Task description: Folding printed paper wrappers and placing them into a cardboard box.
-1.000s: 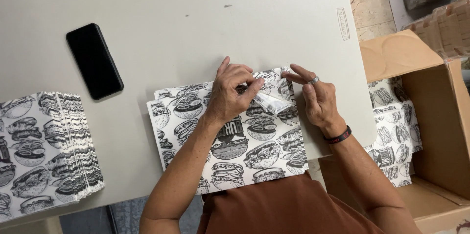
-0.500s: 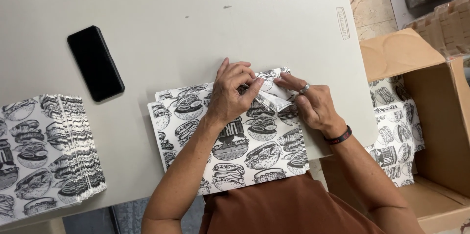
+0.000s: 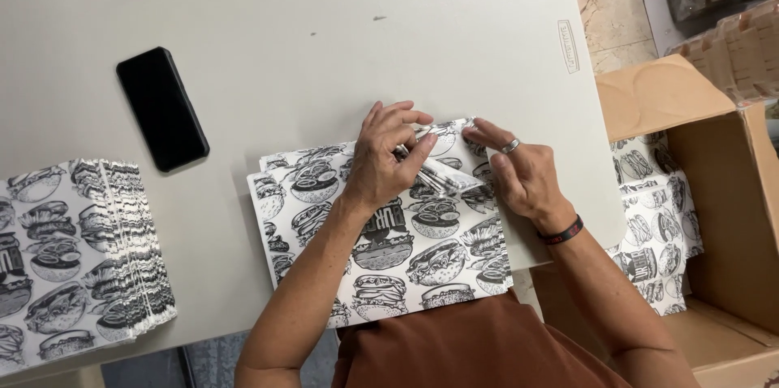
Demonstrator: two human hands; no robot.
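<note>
Pinching with my left hand point(image 3: 381, 165), I have the folded top corner of the printed paper sheet point(image 3: 389, 242) caught between thumb and fingertips point(image 3: 418, 122), so that grip is closed narrow on the paper flap. My right hand point(image 3: 519, 173) lies flat and loose just beside it, fingers spread and pressing down on the same sheet near its upper right edge; it clamps nothing, only rests on the paper. A ring point(image 3: 510, 145) sits on one right finger and a dark wristband point(image 3: 561, 233) circles that wrist. Under both hands the sheet, white with black burger drawings, lies on a small stack of like sheets at the near edge of the worktop point(image 3: 324, 31), its lower edge reaching to my brown shirt point(image 3: 462, 347). Between the two hands the paper is creased up into a small raised fold. Further left, well apart from the hands, a black phone point(image 3: 161, 109) lies face up and slightly tilted on the pale grey worktop. At the far left edge a thicker fanned pile of folded printed papers point(image 3: 77, 254) rests on the worktop, partly cut off by the frame. To my right, off the worktop and lower, an open cardboard box point(image 3: 722, 217) holds more of the same printed sheets point(image 3: 653, 217) leaning against its near wall.
</note>
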